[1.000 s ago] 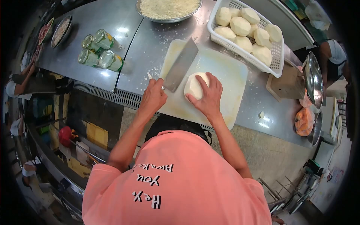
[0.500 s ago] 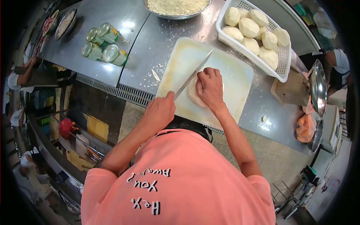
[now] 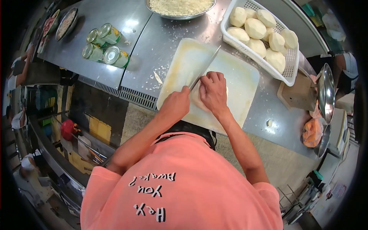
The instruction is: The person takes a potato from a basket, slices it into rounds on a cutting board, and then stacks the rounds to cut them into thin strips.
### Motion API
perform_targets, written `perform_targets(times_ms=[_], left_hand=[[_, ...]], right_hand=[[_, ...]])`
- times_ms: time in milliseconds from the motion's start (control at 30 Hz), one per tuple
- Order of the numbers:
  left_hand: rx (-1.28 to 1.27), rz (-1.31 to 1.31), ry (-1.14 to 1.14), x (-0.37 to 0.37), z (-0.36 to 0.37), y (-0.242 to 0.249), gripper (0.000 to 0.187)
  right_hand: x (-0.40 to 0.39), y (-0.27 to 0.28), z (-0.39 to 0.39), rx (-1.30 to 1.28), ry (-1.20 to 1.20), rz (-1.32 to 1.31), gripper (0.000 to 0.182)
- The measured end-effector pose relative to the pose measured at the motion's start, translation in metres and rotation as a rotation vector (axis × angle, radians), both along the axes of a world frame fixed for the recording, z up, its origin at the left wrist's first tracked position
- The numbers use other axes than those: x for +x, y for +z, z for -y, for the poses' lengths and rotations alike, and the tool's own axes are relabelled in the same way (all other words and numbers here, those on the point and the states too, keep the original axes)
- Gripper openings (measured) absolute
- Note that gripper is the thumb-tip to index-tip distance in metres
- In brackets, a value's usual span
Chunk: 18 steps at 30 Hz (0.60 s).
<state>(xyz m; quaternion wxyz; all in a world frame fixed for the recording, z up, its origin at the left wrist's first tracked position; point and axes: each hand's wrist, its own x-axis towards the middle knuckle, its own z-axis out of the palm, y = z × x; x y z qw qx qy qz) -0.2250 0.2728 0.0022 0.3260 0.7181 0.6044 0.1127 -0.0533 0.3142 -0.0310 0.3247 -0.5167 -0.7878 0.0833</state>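
My left hand is closed around the handle of a long-bladed kitchen knife, whose tip points away from me over the board. Beside the blade, my right hand grips a pale peeled root vegetable from above with curled fingers, covering much of it. The blade lies along the left side of the vegetable, close to my right fingertips. Under both is a white cutting board with yellowish stains, lying at an angle on the steel table.
A white plastic basket of peeled root vegetables stands at the far right of the board. Beyond the board is a metal bowl of pale shreds. Several tin cans stand to the left. A metal scale sits at the right.
My left hand and the knife have moved forward and to the right, bringing the handle closer to my right hand. The right hand stays on the vegetable.
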Motion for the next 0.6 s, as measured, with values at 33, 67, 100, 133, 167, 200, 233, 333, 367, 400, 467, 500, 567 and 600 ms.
perform_targets(times_ms=[33,67,100,133,167,200,233,333,367,400,467,500,567,600], left_hand=[[-0.018,-0.02,0.003,-0.006,0.007,0.023,0.015],[-0.018,-0.025,0.003,-0.016,0.016,0.045,0.015],[-0.111,0.003,-0.013,-0.027,0.028,0.066,0.016],[-0.206,0.031,-0.031,-0.032,0.035,0.076,0.017],[-0.208,0.028,-0.036,-0.03,0.034,0.073,0.017],[-0.229,-0.035,0.001,-0.025,0.036,0.064,0.018],[-0.249,-0.099,0.043,-0.019,0.039,0.052,0.019],[-0.089,-0.006,0.016,0.002,0.009,-0.029,0.021],[-0.086,-0.003,0.024,0.001,0.005,-0.028,0.021],[-0.066,-0.005,-0.002,0.002,0.001,-0.021,0.021],[-0.044,-0.007,-0.031,-0.002,0.0,0.013,0.02],[-0.144,-0.009,-0.009,-0.012,0.014,0.048,0.019],[-0.248,-0.02,0.005,-0.025,0.033,0.067,0.018],[-0.272,-0.046,0.017,-0.028,0.041,0.066,0.017]], right_hand=[[0.0,-0.001,0.002,0.01,0.002,-0.005,0.019],[-0.001,-0.001,0.0,0.01,0.002,-0.009,0.019],[0.0,0.0,0.001,0.005,-0.002,-0.009,0.019],[0.0,0.0,0.002,-0.003,-0.008,-0.007,0.019],[0.0,0.0,0.001,-0.004,-0.014,-0.009,0.019],[0.001,-0.001,0.002,-0.014,-0.016,-0.011,0.019],[0.0,-0.001,0.002,-0.024,-0.014,-0.013,0.019],[0.0,-0.001,0.004,-0.022,-0.014,-0.007,0.019],[0.0,-0.001,0.005,-0.019,-0.006,-0.004,0.019],[0.0,-0.003,0.005,-0.014,0.0,-0.012,0.019],[0.002,-0.003,0.003,-0.006,0.004,-0.018,0.019],[0.002,-0.002,0.003,-0.01,-0.001,-0.009,0.019],[0.0,-0.001,0.004,-0.018,-0.014,-0.008,0.019],[-0.001,0.0,0.004,-0.015,-0.015,-0.016,0.019]])
